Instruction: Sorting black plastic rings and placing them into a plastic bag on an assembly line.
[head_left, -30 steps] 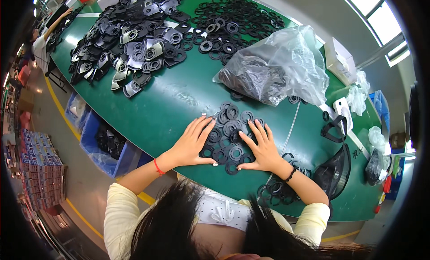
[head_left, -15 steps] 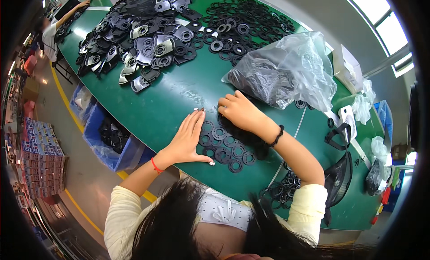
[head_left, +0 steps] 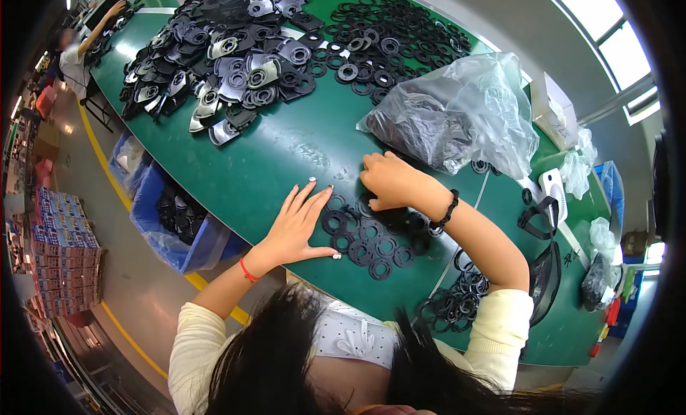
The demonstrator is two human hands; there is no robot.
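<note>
The left hand (head_left: 299, 226) lies flat and open on the green table (head_left: 271, 165), touching the near black rings (head_left: 368, 236). The right hand (head_left: 386, 181) is curled over the rings' far side, near a plastic bag (head_left: 464, 115).

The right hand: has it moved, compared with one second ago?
Yes. The right hand has left the near side of the black rings and gone across them, away from the person, toward the clear plastic bag. It now lies curled at their far edge.
</note>
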